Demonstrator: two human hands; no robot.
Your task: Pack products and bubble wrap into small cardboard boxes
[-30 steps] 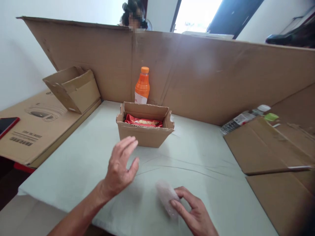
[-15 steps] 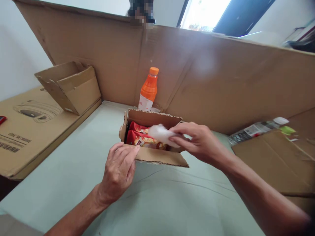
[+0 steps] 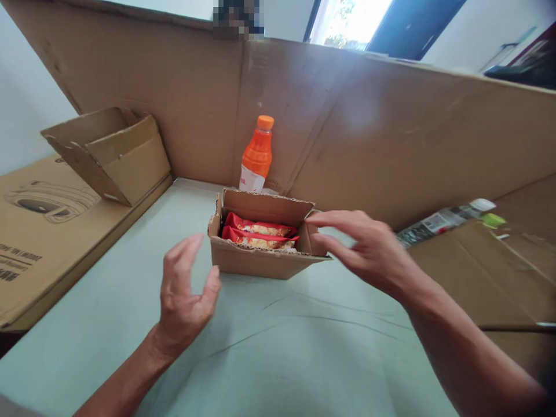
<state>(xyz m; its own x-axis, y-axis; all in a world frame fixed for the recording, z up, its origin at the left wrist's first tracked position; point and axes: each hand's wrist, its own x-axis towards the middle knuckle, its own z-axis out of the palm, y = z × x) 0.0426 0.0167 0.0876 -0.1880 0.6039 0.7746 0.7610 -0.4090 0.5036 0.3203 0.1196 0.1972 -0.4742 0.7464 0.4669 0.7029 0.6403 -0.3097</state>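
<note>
A small open cardboard box (image 3: 252, 263) stands on the pale green tabletop in the middle of the head view. Inside it lie red snack packets (image 3: 260, 229) side by side, with a bit of something whitish at their right end. My left hand (image 3: 185, 295) is off the box's left front corner, fingers and thumb spread, holding nothing. At the box's right end is my right hand (image 3: 365, 249), its thumb and forefinger apart near the right flap; whether they touch the flap I cannot tell.
Behind the box stands an orange-capped drink bottle (image 3: 257, 156). An open carton (image 3: 130, 156) rests on a flat printed box (image 3: 56, 231) at left. At right, a clear bottle (image 3: 443, 223) lies by another carton (image 3: 473, 272). A tall cardboard panel (image 3: 369, 145) closes the back.
The white, soft-looking item has left my right hand, which is now empty. My left hand has let go of the front flap and moved left; that flap now sits higher.
</note>
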